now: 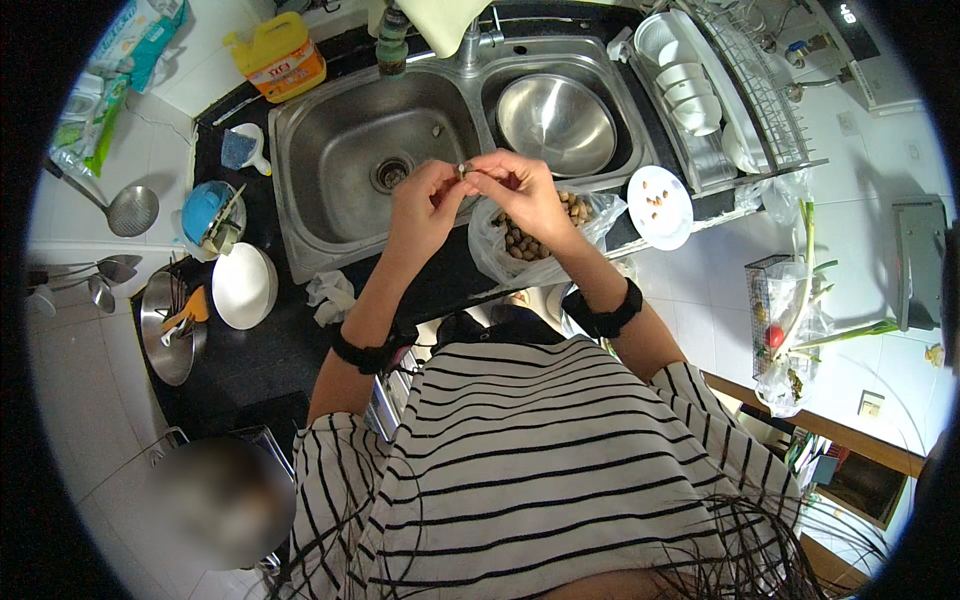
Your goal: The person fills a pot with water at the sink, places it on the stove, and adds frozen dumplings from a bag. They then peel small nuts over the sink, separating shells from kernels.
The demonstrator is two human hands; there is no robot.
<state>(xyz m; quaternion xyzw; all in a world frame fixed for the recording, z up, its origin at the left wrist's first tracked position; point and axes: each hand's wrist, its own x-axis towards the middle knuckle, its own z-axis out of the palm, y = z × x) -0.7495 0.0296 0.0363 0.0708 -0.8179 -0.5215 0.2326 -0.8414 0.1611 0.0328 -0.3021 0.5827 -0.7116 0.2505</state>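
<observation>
My left hand [427, 196] and my right hand [525, 193] meet above the front rim of the steel double sink [330, 251]. Pinched between the fingertips of both is a small pale-brown piece [463, 170], apparently a nut, mostly covered by the fingers. Below my right hand, a clear plastic bag [486, 259] lies open on the counter, with many brown nuts in their shells [523, 244] inside. To the right of it a white plate [660, 232] holds several small orange-brown kernels [658, 201].
A steel bowl [555, 124] sits in the right basin. Cups [686, 90] stand in the dish rack at the right. Left on the black counter are a white bowl [244, 286], a crumpled tissue [330, 296] and a pan with utensils [161, 349]. A yellow detergent jug [277, 56] stands behind.
</observation>
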